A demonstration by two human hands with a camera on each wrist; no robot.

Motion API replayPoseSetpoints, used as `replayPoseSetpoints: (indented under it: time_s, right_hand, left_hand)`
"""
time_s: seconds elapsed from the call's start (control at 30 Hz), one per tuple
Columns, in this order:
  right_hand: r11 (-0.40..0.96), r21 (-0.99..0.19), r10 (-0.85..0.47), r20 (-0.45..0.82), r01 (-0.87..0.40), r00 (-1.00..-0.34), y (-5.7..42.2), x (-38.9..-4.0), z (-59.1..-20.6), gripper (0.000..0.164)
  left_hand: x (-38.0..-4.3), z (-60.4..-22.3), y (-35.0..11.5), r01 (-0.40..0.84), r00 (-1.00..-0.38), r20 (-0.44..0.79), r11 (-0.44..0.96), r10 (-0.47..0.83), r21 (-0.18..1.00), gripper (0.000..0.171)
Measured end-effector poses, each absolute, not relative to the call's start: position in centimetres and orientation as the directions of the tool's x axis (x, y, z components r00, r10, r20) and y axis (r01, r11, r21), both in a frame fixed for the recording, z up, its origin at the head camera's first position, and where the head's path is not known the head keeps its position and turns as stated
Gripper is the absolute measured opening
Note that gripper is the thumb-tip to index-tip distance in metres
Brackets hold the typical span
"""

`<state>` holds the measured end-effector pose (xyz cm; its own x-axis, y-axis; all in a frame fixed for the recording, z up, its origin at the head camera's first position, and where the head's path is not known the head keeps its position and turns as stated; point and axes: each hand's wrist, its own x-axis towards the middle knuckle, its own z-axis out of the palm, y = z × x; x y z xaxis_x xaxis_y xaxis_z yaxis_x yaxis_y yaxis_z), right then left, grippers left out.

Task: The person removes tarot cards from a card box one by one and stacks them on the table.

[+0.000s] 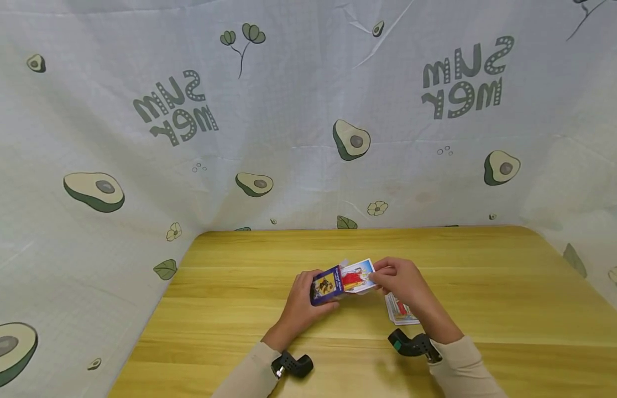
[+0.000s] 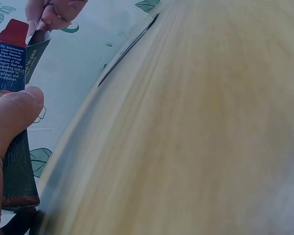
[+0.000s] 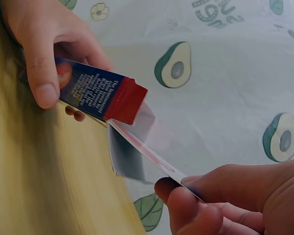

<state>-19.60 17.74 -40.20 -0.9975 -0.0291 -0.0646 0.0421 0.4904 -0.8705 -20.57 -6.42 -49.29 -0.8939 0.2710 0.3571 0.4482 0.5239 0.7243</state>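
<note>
My left hand (image 1: 304,301) grips a small blue card box (image 1: 328,284) above the table, thumb along its near side. The box's end flap (image 3: 129,101) is red and stands out at the open end. Between thumb and fingers my right hand (image 1: 400,281) pinches a tarot card (image 1: 357,276) by its outer end. The card shows a figure in red, and its other end is at the mouth of the box. In the right wrist view the card is seen nearly edge-on. A small stack of cards (image 1: 401,310) lies on the table, partly hidden under the right forearm.
The yellow wood-grain table (image 1: 229,331) reaches back to a pale hanging cloth (image 1: 298,99) printed with avocados and lettering. Dark camera straps (image 1: 292,365) are worn on both wrists.
</note>
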Motion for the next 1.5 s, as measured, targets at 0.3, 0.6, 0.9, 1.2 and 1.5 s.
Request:
replayPoseSetpoints:
  time_s: [0.3,0.6,0.9,1.2,1.5]
  right_hand:
    - [0.492,-0.870,-0.025,-0.048,0.030,-0.999,19.3,-19.7,-39.7,0.033]
    - [0.465,-0.884,-0.019,-0.063,0.047,-0.998,20.6,-19.8,-39.2,0.036]
    - [0.455,-0.890,-0.024,-0.054,0.037,-0.998,21.9,-20.0,-39.0,0.037]
    - [0.446,-0.893,0.024,-0.060,0.065,-0.998,23.1,-20.0,-38.7,0.039]
    - [0.456,-0.886,0.074,-0.056,0.083,-0.996,23.7,-19.8,-38.5,0.041]
  left_hand:
    - [-20.6,-49.4,-6.5,0.449,-0.894,0.360,0.524,0.268,0.724,0.073]
    - [-20.7,-49.3,-6.4,0.452,-0.892,0.366,0.522,0.266,0.723,0.072]
    - [-20.7,-49.2,-6.4,0.456,-0.890,0.369,0.528,0.267,0.717,0.072]
    - [-20.7,-49.4,-6.4,0.454,-0.891,0.367,0.529,0.267,0.717,0.072]
    - [-20.7,-49.4,-6.5,0.447,-0.894,0.361,0.526,0.264,0.724,0.073]
